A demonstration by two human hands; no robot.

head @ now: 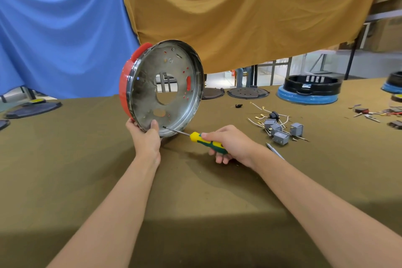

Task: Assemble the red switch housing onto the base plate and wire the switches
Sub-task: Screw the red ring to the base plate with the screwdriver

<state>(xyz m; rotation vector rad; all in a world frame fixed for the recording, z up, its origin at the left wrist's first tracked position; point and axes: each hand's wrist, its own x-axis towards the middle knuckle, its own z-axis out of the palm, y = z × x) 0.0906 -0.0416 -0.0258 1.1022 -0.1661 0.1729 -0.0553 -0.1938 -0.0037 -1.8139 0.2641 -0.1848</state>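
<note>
Round metal base plate (171, 102) with red plastic switch housing (125, 89) behind it, standing on edge on olive-brown table (87, 159). Left hand (145, 137) grips lower rim. Right hand (230, 142) grasps yellow-green screwdriver (204, 140), tip near rim. Grey switches (280, 131) lie well right.

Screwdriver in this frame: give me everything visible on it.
The screwdriver has a yellow and green handle, plastic by the look, and a thin bare metal shaft ending in a dark tip. The right hand grips the handle, fingers curled round it. It lies nearly level above the table, pointing to the person's left, tip close to the lower rim of the metal base plate, which the left hand holds on edge. Contact with the plate cannot be told.
</note>
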